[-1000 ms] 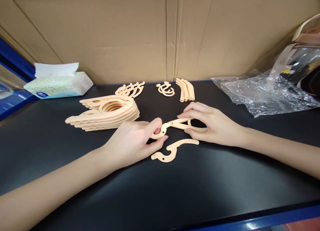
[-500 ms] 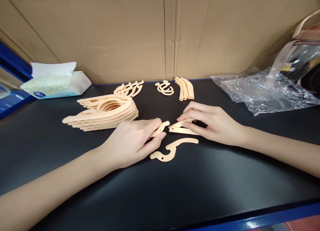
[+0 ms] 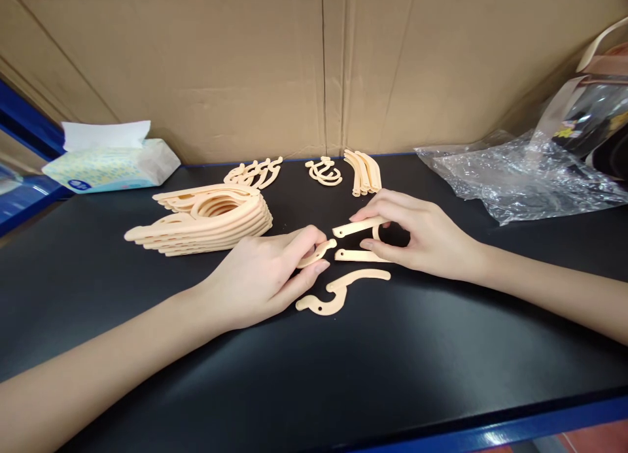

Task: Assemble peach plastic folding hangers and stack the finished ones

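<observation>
Between the thumb and fingers of my left hand (image 3: 262, 273) is a small curved cream plastic hanger hook (image 3: 324, 250), closed on with a pinch. My right hand (image 3: 424, 234) grips a cream hanger arm (image 3: 358, 227) with a hole at its tip; the fingers partly cover it. A second hanger arm (image 3: 359, 255) lies on the table under the right thumb, its far end hidden. Closer to me rests a hook-and-arm piece (image 3: 338, 289), its curved arm pointing right.
A stack of cream folding hangers (image 3: 210, 221) sits left. Loose hooks (image 3: 255, 173), more hooks (image 3: 324, 172) and several hanger arms (image 3: 363, 173) lie along the back. A tissue pack (image 3: 112, 165) stands back left, clear plastic wrapping (image 3: 520, 178) right, on a black table (image 3: 392, 368).
My right hand has lifted one hanger arm slightly away from the other, so a gap shows between them. My left hand keeps its hook and has barely moved.
</observation>
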The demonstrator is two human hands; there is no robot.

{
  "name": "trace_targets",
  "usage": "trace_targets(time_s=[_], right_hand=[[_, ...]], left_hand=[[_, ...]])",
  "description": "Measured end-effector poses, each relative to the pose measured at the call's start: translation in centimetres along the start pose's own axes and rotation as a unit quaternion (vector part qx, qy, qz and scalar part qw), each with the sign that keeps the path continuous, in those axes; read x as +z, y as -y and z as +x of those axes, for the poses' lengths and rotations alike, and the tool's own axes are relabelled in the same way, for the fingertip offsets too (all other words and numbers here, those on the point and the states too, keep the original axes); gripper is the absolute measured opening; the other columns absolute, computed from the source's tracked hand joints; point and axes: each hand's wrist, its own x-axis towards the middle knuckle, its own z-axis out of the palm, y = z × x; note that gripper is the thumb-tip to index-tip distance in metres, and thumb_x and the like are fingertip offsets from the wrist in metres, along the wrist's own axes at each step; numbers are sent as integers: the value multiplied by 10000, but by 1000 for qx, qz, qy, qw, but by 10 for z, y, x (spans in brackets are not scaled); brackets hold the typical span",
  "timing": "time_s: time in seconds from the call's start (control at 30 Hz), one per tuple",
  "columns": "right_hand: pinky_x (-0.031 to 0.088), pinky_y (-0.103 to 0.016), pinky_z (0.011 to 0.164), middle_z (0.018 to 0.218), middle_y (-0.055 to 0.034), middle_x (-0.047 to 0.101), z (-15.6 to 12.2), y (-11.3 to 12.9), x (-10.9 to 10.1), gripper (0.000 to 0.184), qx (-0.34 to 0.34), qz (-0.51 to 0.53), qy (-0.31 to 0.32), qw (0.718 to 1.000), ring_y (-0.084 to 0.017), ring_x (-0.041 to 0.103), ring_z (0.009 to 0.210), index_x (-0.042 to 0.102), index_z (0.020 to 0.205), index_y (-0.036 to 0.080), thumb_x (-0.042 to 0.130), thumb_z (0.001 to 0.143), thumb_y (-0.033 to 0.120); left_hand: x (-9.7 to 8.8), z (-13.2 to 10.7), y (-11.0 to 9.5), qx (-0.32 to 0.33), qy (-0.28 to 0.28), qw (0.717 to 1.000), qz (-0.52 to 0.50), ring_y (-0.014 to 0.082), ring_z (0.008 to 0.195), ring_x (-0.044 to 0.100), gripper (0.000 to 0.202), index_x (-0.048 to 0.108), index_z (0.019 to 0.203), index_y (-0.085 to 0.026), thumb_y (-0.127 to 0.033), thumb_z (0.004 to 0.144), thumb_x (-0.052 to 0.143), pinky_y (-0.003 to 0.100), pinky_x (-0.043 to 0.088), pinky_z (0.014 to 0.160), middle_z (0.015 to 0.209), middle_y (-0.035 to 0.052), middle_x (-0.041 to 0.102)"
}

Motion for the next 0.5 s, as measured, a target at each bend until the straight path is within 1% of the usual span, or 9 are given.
trace_targets(time_s=[0.07, 0.13, 0.2, 0.27, 0.33, 0.4, 0.47, 0.5], right_hand=[[505, -338, 770, 1041, -63, 646, 0, 0, 0, 225, 0, -3, 0, 1000, -182, 616, 890, 626, 1096, 208, 616, 879, 267], [507, -336, 766, 1044, -63, 645, 0, -1, 0, 221, -2, -7, 1, 1000, -181, 616, 881, 620, 1096, 212, 614, 882, 267], [513, -338, 773, 1048, -65, 646, -1, -1, 1, 212, -8, -16, 1, 1000, -184, 620, 888, 615, 1098, 214, 602, 895, 275], [518, -345, 796, 1050, -68, 646, -1, -2, 1, 205, -16, -29, 0, 999, -192, 627, 907, 611, 1099, 214, 585, 909, 287], [520, -352, 819, 1053, -70, 648, -1, -2, 2, 196, -20, -43, -3, 999, -202, 633, 933, 609, 1091, 215, 577, 916, 296], [523, -353, 811, 1071, -70, 650, -1, -1, 2, 213, -20, -57, -9, 998, -212, 634, 954, 603, 1106, 218, 582, 909, 295], [527, -343, 766, 1116, -71, 646, -1, -1, 2, 309, -11, -68, -17, 998, -208, 635, 929, 571, 1188, 219, 602, 892, 302], [528, -338, 743, 1142, -72, 640, -2, 0, 2, 374, -4, -72, -20, 997, -203, 634, 906, 543, 1240, 220, 613, 883, 309]], left_hand=[[0, 0, 0, 15, -5, 1000, 1, 114, 627, 586, 224, 511, 1048, -193, -325, 1043, 331, 217, 379, 546, 854, -17, 653], [0, 0, -1, 25, -7, 1000, 4, 112, 659, 596, 250, 534, 1061, -186, -316, 1051, 321, 222, 387, 560, 898, -7, 652], [0, 0, -1, 36, -14, 999, 16, 111, 662, 590, 278, 562, 1074, -187, -309, 1056, 312, 229, 377, 554, 888, -7, 646], [0, 2, -2, 38, -34, 998, 36, 120, 677, 585, 303, 596, 1050, -189, -303, 1059, 315, 239, 371, 558, 858, -5, 640], [0, 3, -3, 31, -57, 997, 49, 135, 727, 598, 302, 620, 1008, -182, -292, 1056, 342, 246, 387, 593, 857, 4, 649], [1, 3, -4, 23, -77, 995, 50, 145, 766, 612, 286, 623, 980, -168, -280, 1051, 369, 249, 411, 630, 874, 14, 665], [3, 3, -5, 20, -97, 994, 49, 131, 709, 609, 296, 612, 966, -160, -286, 1055, 359, 236, 404, 596, 828, 7, 664], [4, 3, -6, 14, -105, 993, 48, 115, 635, 591, 313, 601, 953, -159, -301, 1060, 343, 226, 381, 548, 762, -10, 651]])
